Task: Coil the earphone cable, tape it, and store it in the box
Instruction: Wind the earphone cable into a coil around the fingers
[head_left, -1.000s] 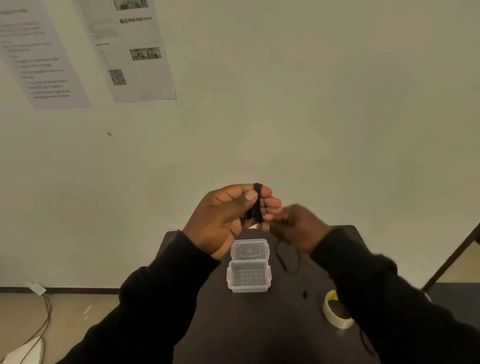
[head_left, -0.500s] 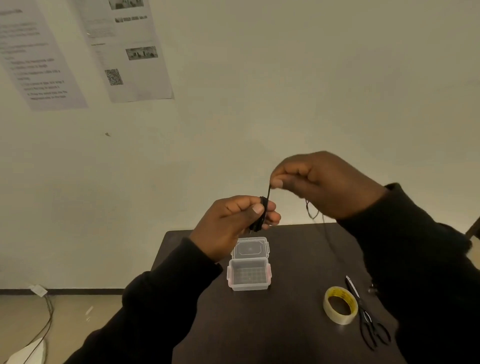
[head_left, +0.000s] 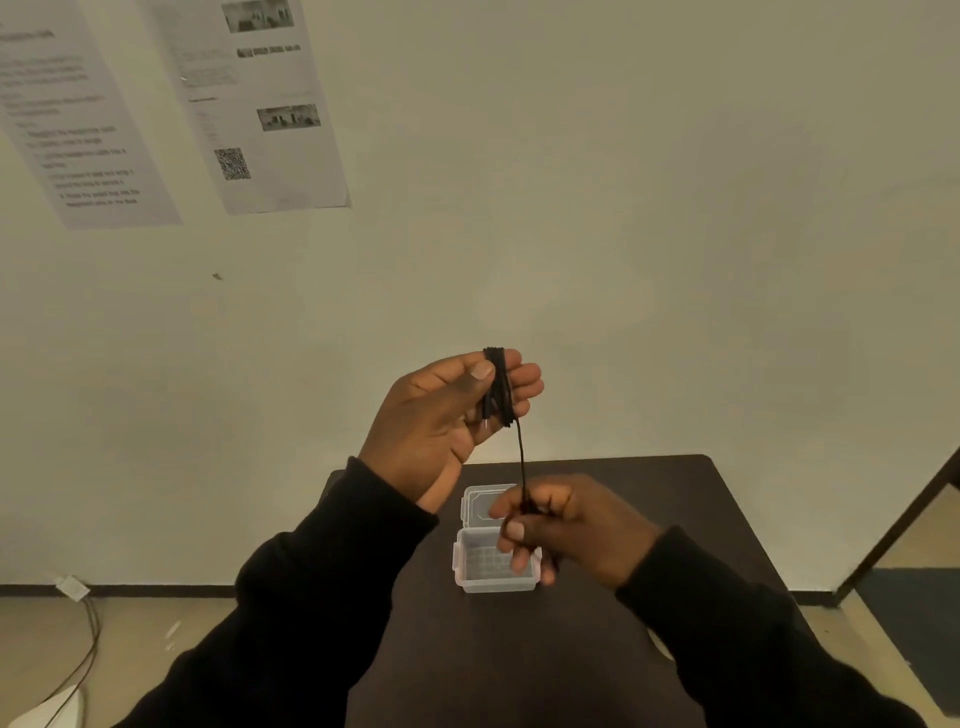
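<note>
My left hand (head_left: 447, 415) is raised above the table, and several turns of the black earphone cable (head_left: 500, 387) are wound around its fingers. One strand runs straight down from that coil to my right hand (head_left: 566, 525), which pinches it just above the box. The small clear plastic box (head_left: 493, 569) stands open on the dark table (head_left: 649, 499), its lid (head_left: 480, 501) folded back behind it. My right fingers cover part of the box. The rest of the cable below my right hand is hidden.
The tape roll (head_left: 660, 647) shows only as a pale sliver beside my right sleeve. Printed sheets (head_left: 270, 104) hang on the wall at the upper left. A white device with cables (head_left: 78, 670) lies on the floor at the lower left.
My right hand has swung down from above the left hand to just over the box, pulling the strand downward. My left hand has risen slightly. My right sleeve now hides the scissors and most of the tape.
</note>
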